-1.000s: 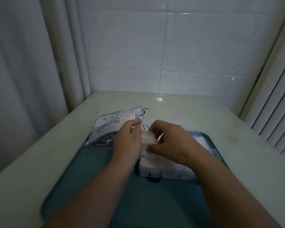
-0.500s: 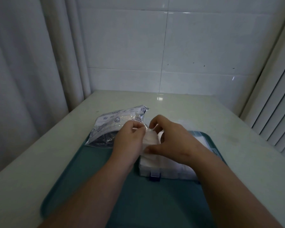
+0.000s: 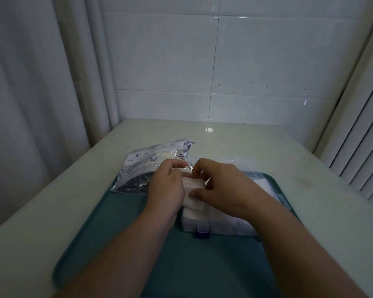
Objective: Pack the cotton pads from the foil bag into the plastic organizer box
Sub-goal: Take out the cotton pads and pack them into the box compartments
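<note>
A stack of white cotton pads (image 3: 193, 190) sits between my two hands, just above the left end of the clear plastic organizer box (image 3: 220, 225). My left hand (image 3: 167, 186) grips the stack from the left side. From the right, my right hand (image 3: 220, 188) pinches the same stack with thumb and curled fingers. The foil bag (image 3: 151, 166), printed with shell shapes, lies behind my left hand, partly on the teal tray. White pads fill the box beneath the stack; my right forearm hides much of the box.
The teal tray (image 3: 121, 229) lies on a pale table (image 3: 256, 145), holding the box with its blue latch (image 3: 202, 232) at the front. A curtain hangs at the left, a tiled wall stands behind, and slatted blinds run along the right.
Both hands and the pad stack have stayed over the box's left end. My fingers have shifted slightly around the stack.
</note>
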